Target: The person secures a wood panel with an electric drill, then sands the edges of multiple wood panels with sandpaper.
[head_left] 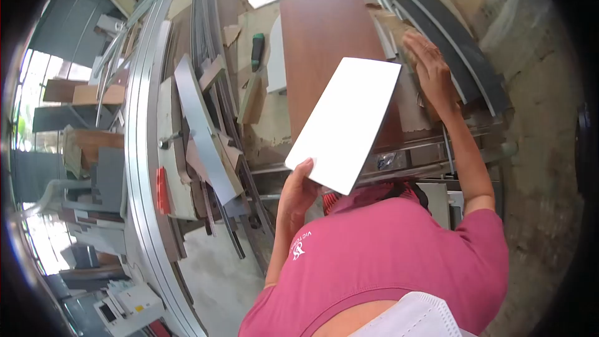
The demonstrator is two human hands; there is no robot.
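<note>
My left hand (298,190) grips the near-left corner of a white rectangular board (349,122), thumb on top and the other fingers hidden underneath. The board is tilted across my front and overlaps a large reddish-brown wood panel (327,31) on the worktable. To the right, my right hand (430,72) is apart from the white board, its fingers stretched out and holding nothing visible. It is beside dark grey curved strips (446,37) and over scraps of brown cardboard (393,24).
A green-and-black handled tool (257,50) lies left of the brown panel. Long metal profiles (203,19) and a grey-blue strip (203,125) are stacked further left, near a red piece (163,190). A long silver rail (138,131) runs alongside. A white machine (128,306) stands lower left.
</note>
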